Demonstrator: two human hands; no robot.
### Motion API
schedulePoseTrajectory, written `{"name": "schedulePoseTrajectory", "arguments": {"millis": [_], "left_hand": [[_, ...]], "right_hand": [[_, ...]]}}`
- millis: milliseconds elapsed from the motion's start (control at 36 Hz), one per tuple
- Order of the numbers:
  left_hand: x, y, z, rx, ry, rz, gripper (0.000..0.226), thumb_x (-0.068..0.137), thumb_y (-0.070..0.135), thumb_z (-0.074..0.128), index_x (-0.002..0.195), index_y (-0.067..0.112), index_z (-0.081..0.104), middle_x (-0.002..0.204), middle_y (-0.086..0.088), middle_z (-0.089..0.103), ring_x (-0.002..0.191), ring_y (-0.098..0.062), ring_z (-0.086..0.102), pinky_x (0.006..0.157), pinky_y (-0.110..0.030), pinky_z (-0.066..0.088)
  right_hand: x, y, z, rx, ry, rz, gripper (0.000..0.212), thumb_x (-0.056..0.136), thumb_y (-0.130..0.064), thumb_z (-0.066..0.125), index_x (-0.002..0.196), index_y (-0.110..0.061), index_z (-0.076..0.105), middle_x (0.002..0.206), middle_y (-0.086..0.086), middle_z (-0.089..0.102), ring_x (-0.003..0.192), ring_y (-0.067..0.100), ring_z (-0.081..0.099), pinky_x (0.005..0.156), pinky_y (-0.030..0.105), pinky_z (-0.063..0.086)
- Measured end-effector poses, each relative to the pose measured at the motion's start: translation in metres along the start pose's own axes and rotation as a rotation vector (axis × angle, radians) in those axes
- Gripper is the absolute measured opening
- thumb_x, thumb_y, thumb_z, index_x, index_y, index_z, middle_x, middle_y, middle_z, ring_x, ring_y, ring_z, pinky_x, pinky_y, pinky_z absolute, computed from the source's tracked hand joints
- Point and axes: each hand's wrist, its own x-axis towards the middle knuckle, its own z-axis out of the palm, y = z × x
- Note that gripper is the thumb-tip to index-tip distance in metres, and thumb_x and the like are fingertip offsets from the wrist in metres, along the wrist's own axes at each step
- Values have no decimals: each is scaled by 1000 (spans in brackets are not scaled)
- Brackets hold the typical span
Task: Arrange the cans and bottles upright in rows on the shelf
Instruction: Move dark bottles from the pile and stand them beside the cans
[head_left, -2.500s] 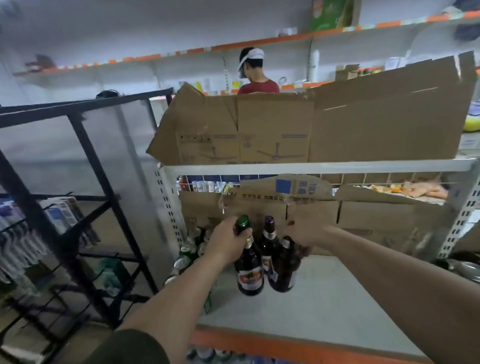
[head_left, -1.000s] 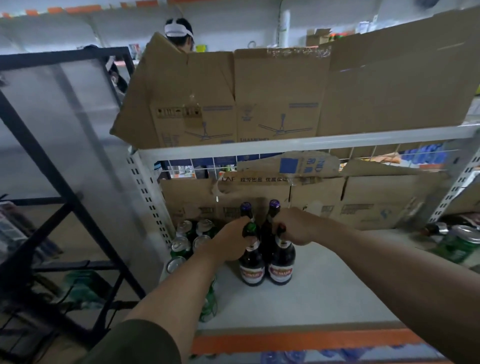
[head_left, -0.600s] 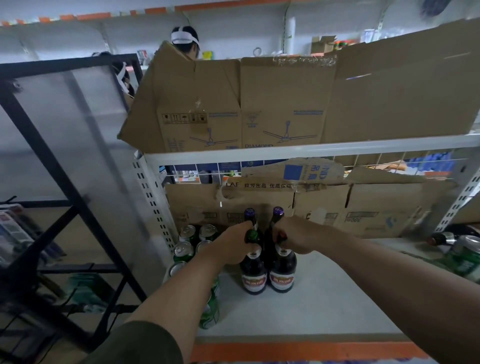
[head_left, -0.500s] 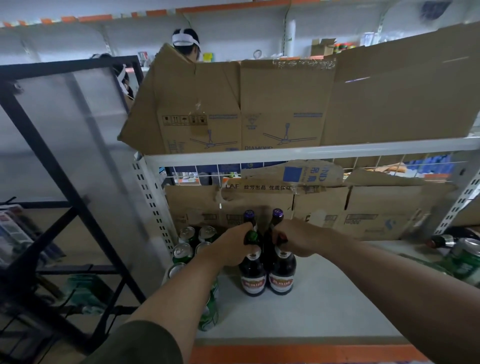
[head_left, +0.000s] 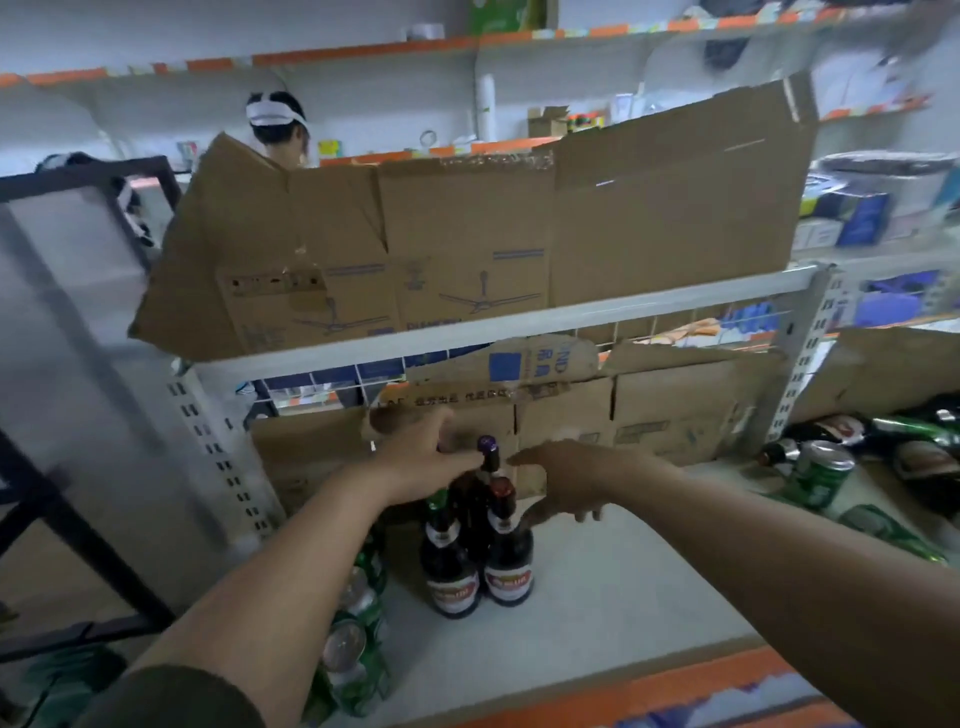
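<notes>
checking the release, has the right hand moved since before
Yes: the right hand has come off the red-capped bottle and now sits open, just right of it.

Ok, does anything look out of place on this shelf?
Yes: at the right end of the white metal shelf, dark glass bottles lie tipped on their sides in a loose heap, while the brown labelled bottles at the centre stand upright.

Bottles (head_left: 478, 564) on shelf (head_left: 613, 597), cans (head_left: 358, 649) left of them, cardboard (head_left: 660, 415) behind, heap (head_left: 852, 467) well right
</notes>
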Motion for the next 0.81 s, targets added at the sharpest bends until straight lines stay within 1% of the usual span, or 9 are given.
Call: {"name": "schedulePoseTrajectory", "arguments": {"millis": [56,111,222,278,500,583,667,750,806], "left_hand": [[9,26,-5,0,18,46,59,91,60,61,141,35,40,127,6,51,115,-16,54,96,-37,47],[18,53,0,16,4,100,48,92,59,60,132,36,46,124,6,57,109,-14,58,97,-38,49],[30,108,35,-10,-80,197,57,93,61,59,140,36,41,120,5,57,113,-16,58,96,-36,49],[37,133,58,-24,-92,225,61,91,65,59,142,39,39,120,8,56,115,-14,56,96,-33,45],[103,232,148,19,-87,301,47,96,51,62,133,24,54,123,0,62,112,-17,59,96,-31,49],[135,273,187,40,-98,283,38,96,45,64,123,19,58,117,-3,67,105,-20,63,91,-34,52],[160,304,219,80,-88,274,30,97,46,61,115,22,60,111,0,67,98,-18,63,81,-31,48],[181,326,244,97,-87,249,28,100,45,56,117,23,60,113,3,64,101,-17,60,86,-33,49],[193,337,259,106,-105,227,26,100,43,56,116,24,59,115,3,64,101,-17,60,86,-34,48]], "right_hand": [[-9,22,-7,30,74,59,78,87,-39,75,152,-35,32,116,10,66,77,22,71,52,28,58],[-22,52,-13,52,167,145,71,86,-47,73,147,-29,41,101,5,67,75,21,70,52,29,57],[-60,112,-25,3,329,313,63,87,-56,68,134,-16,56,120,8,66,95,27,68,84,40,59],[-76,143,-31,-43,373,356,57,89,-52,67,129,-12,62,124,10,65,109,31,63,93,37,53],[-116,293,-57,15,554,516,41,80,-53,57,104,-21,67,103,7,71,91,28,62,80,38,57],[-136,359,-63,54,538,603,36,81,-51,57,93,-18,59,87,4,64,76,25,59,65,30,48],[-150,424,-63,102,490,688,20,71,-34,57,78,-16,54,79,7,67,75,26,67,57,29,48],[-162,458,-60,155,415,712,14,85,-32,57,83,-20,50,77,4,61,67,17,60,51,26,43],[-165,473,-59,180,353,732,14,88,-29,57,89,-14,55,83,5,60,77,20,62,57,26,47]]}}
